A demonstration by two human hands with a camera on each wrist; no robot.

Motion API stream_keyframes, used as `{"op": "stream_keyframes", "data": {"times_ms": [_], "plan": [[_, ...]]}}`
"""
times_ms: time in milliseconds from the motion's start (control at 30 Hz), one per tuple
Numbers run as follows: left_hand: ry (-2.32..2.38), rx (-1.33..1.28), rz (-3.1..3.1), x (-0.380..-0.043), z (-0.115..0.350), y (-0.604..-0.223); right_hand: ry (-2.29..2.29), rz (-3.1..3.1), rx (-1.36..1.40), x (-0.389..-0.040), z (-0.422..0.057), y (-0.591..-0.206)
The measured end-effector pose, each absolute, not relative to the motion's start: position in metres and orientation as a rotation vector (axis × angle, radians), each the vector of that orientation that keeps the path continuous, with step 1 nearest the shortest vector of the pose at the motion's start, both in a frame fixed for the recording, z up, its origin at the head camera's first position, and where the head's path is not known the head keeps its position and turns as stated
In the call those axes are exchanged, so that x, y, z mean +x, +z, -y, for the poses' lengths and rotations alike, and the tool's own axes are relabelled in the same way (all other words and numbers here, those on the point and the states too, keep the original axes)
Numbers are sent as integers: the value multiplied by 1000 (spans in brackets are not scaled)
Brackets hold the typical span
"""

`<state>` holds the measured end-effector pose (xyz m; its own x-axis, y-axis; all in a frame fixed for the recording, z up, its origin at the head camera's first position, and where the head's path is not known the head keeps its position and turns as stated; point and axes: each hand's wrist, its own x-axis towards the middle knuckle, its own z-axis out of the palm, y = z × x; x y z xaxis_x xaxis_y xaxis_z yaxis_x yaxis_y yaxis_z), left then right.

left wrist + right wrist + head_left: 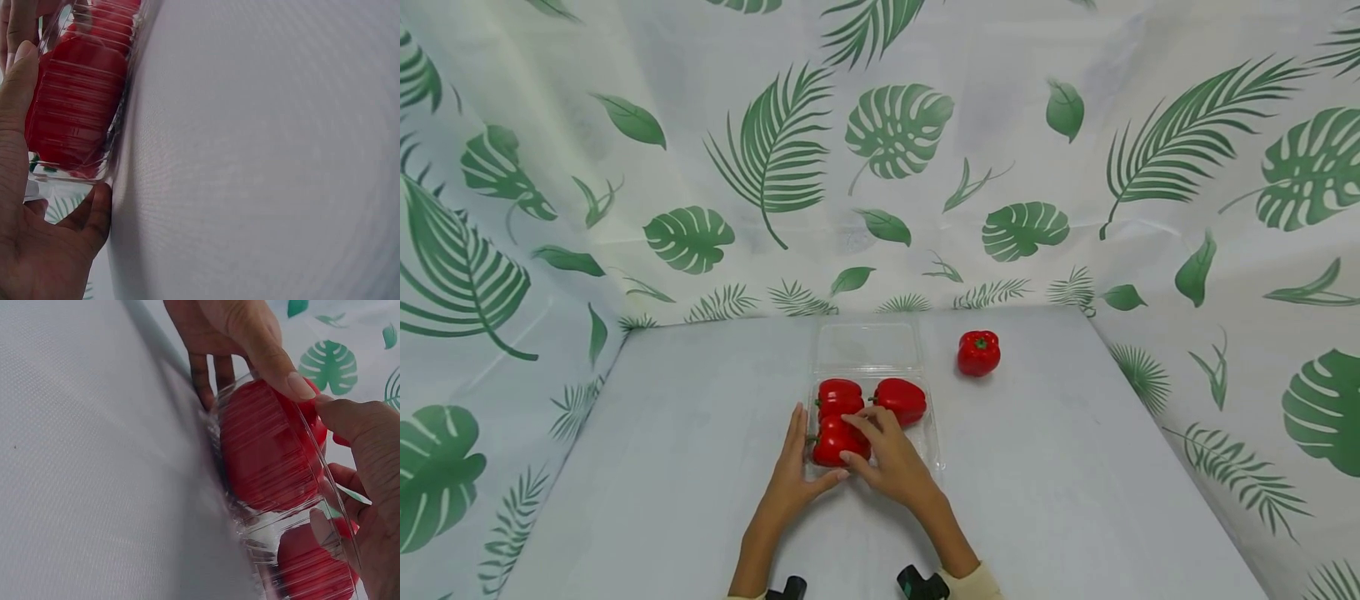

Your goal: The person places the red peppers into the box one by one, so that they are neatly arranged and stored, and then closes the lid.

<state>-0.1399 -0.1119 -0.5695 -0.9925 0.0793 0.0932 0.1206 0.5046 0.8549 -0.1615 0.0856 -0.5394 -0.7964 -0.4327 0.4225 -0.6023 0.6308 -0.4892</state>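
A clear plastic clamshell container (934, 446) lies with its lid folded back, holding three red bell peppers. My left hand (792, 483) holds the container's near left corner, fingers along the left wall and thumb at the front rim. In the left wrist view that hand (53, 247) shows against the ribbed plastic. My right hand (893, 462) grips the near left bell pepper (838, 446), thumb at its front and fingers on its far right side. Behind it sit the far left pepper (840, 396) and the far right pepper (901, 400).
Another red bell pepper (978, 354) stands on the white table (1060, 467), to the right of the container's lid (867, 343). A leaf-patterned sheet (820, 167) hangs at the back and both sides.
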Motion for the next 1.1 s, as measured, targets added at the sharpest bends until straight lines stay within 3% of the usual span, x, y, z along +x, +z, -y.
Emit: {"op": "stream_keyframes", "data": {"times_ms": [567,1100], "plan": [[-1567,-182,2667,-139,113,-570,960,2541,717,-164,-99,-531],[-1607,-114,2694,-139,110,-568,1076,2306,-78,-197,-159,-514]]}}
